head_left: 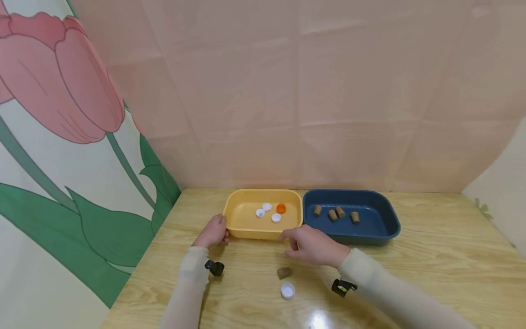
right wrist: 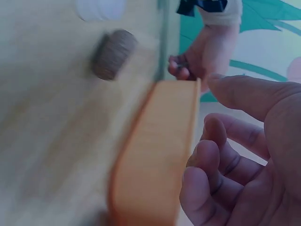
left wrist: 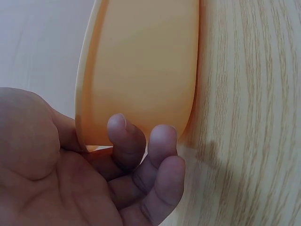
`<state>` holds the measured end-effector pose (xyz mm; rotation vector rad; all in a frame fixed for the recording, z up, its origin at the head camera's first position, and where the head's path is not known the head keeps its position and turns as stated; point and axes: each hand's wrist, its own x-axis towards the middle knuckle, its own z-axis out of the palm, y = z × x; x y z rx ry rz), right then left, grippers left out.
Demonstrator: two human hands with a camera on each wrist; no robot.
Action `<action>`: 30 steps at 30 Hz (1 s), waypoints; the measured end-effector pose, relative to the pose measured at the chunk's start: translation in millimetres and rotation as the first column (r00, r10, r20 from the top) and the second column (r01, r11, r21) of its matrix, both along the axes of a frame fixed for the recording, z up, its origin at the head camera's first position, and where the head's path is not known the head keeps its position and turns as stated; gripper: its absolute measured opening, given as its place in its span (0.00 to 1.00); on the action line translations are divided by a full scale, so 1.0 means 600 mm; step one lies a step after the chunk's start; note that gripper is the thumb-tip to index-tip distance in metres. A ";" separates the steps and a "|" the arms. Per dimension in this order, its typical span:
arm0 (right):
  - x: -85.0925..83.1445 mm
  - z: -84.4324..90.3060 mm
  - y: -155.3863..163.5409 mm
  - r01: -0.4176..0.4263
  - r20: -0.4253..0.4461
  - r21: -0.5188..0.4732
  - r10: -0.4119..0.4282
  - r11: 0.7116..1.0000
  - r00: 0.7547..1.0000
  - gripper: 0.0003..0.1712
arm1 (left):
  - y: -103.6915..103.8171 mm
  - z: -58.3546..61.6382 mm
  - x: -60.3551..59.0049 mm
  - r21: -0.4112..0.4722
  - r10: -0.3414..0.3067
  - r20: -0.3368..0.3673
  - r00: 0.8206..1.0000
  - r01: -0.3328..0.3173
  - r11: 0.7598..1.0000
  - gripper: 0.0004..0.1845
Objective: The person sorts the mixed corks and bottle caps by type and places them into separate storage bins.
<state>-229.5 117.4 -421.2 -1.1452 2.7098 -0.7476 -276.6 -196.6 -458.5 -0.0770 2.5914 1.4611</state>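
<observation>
A yellow tray [head_left: 246, 228] holds three white caps [head_left: 266, 207] and an orange cap [head_left: 281, 209]. My left hand [head_left: 213, 232] grips the tray's front left corner. In the left wrist view its fingers [left wrist: 127, 136] curl under the tray's rim [left wrist: 141, 70]. My right hand [head_left: 306, 244] hovers just in front of the tray's front right corner with fingers loosely curled and nothing in it. The right wrist view shows those fingers [right wrist: 211, 141] beside the tray wall [right wrist: 155, 160]. A cork [head_left: 284, 273] and a white cap [head_left: 287, 290] lie on the table near me.
A dark blue tray [head_left: 386, 228] with several corks [head_left: 333, 214] stands right of the yellow one, touching it. The wooden table [head_left: 431, 256] is backed by a pink wall, with a tulip-printed panel along its left edge.
</observation>
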 end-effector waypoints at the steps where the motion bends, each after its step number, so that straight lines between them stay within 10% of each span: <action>1: 0.003 -0.006 0.004 -0.010 0.013 -0.007 0.010 1.000 1.000 0.16 | 0.000 0.000 0.000 0.000 0.002 0.002 1.000 -0.002 1.000 0.21; 30: 0.017 -0.099 0.011 -0.110 0.197 -0.058 0.119 0.992 0.973 0.16 | -0.002 -0.002 -0.005 0.000 -0.003 0.014 1.000 0.003 1.000 0.22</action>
